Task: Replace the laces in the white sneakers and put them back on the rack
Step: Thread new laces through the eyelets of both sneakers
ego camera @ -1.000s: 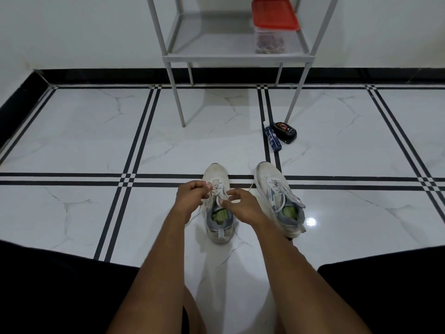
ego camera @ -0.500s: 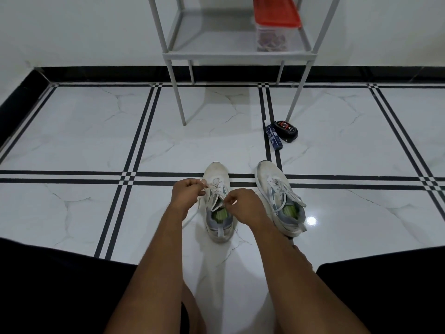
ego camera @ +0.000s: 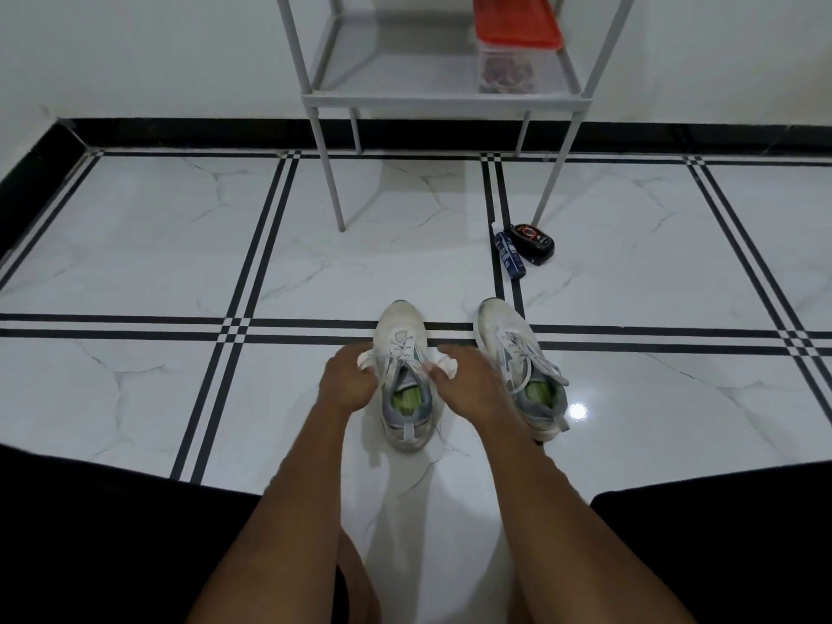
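Observation:
Two white sneakers with grey heels and green insoles stand on the tiled floor, toes pointing away from me. The left sneaker (ego camera: pixel 403 353) sits between my hands. My left hand (ego camera: pixel 349 378) grips a bunched white lace end at the shoe's left side. At the shoe's right side, my right hand (ego camera: pixel 463 380) grips the other white lace end. The right sneaker (ego camera: pixel 517 353) stands beside it, laced, partly behind my right wrist. The grey metal rack (ego camera: pixel 443 101) stands against the far wall.
A clear box with a red lid (ego camera: pixel 515 42) sits on the rack's shelf. A blue tube (ego camera: pixel 509 256) and a black polish container (ego camera: pixel 533 243) lie on the floor by the rack's right front leg. My knees in black fill both lower corners.
My hands have moved apart from above the left sneaker's tongue to either side of it, drawing the lace ends outward.

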Demonstrator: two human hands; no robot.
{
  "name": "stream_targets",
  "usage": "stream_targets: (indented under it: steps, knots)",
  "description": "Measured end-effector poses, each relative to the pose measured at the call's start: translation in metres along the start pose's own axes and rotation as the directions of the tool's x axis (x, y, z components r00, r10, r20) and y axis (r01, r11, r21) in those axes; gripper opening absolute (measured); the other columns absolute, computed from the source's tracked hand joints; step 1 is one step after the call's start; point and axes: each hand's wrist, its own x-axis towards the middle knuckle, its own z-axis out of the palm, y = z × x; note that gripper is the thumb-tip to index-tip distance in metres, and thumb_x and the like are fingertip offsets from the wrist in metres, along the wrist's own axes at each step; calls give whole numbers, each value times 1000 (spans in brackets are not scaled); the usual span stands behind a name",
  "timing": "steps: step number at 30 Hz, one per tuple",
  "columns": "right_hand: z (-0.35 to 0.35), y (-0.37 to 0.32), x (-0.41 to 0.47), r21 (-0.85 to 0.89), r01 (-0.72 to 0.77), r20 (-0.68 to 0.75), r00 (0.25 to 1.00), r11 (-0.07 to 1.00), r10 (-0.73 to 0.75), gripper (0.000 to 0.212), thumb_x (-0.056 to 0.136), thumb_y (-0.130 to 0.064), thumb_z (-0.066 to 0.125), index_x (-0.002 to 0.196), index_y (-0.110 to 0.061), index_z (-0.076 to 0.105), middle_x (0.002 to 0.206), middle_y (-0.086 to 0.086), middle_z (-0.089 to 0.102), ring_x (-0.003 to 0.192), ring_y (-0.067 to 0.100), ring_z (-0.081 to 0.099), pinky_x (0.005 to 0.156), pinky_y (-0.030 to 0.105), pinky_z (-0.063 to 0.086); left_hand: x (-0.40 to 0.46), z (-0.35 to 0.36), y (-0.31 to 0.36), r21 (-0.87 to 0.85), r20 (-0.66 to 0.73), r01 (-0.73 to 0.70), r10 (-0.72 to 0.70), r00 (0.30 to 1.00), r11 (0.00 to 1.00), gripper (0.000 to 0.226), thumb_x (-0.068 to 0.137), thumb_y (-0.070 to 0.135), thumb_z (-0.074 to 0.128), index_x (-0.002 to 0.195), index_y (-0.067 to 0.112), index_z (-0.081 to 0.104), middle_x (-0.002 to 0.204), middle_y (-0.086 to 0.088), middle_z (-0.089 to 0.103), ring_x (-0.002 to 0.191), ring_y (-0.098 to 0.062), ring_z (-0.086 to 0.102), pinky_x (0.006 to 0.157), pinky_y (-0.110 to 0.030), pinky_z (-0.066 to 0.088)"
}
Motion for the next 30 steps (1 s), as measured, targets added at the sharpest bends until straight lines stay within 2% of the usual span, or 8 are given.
stream_targets:
  steps: [6,10,13,20,23,25,27,30]
  knots:
    - [20,-11,0,-81,105,3,994,991,-105,12,97,-23,68,93,-18,78,97,-1,74,94,20,69,83,36,56,-1,15,8,37,14,-95,95,995,995,24,96,19,65,119,18,73,116,-1,74,111,-21,67,92,-25,46]
    - [11,-14,3,-49,98,6,995,994,-98,9,99,-16,60,94,-18,67,94,-1,71,87,19,67,80,40,58,1,14,11,77,98,-137,130,987,988,32,97,14,63,127,14,71,119,-6,69,114,-26,64,93,-27,45]
    - [10,-14,4,-31,101,-12,995,994,-102,7,100,-19,59,95,-22,63,89,-4,71,83,18,67,77,42,58,3,15,10,172,72,-129,118,990,977,17,95,21,65,107,19,77,114,-4,70,109,-27,66,93,-34,52]
    - [3,-5,1,-325,-54,5,998,944,59,8,90,-20,60,94,-14,63,102,4,75,95,27,71,75,35,53,-4,1,17,444,-28,82,-78,997,892,22,76,27,58,94,21,69,102,1,67,101,-26,63,83,-37,55]
    - [0,-9,11,123,-327,160,938,937,307,14,88,-10,62,75,-6,63,107,17,78,81,28,70,68,33,51,6,-7,26,106,166,202,-218,962,974,23,89,32,48,81,14,61,100,-6,71,84,-26,60,73,-33,48]
    - [-13,-15,14,444,-590,416,802,675,428,11,97,-6,63,97,-1,72,93,16,70,69,20,58,74,36,60,3,-18,31,-220,333,359,-276,902,907,25,98,31,55,84,13,64,93,-2,70,77,-23,60,70,-31,47]
    - [-30,-24,16,576,-709,622,703,406,346,18,102,-3,64,116,3,73,84,9,58,65,15,51,84,45,65,0,-30,35,-398,428,385,-202,881,833,24,101,32,63,93,12,73,92,-3,71,80,-22,63,73,-34,56]
    - [-48,-33,18,608,-714,693,690,347,208,25,99,2,69,123,6,72,88,8,64,70,13,53,84,49,65,0,-35,36,-545,448,357,-96,889,758,18,100,13,68,113,3,75,106,-8,78,94,-21,71,86,-32,62]
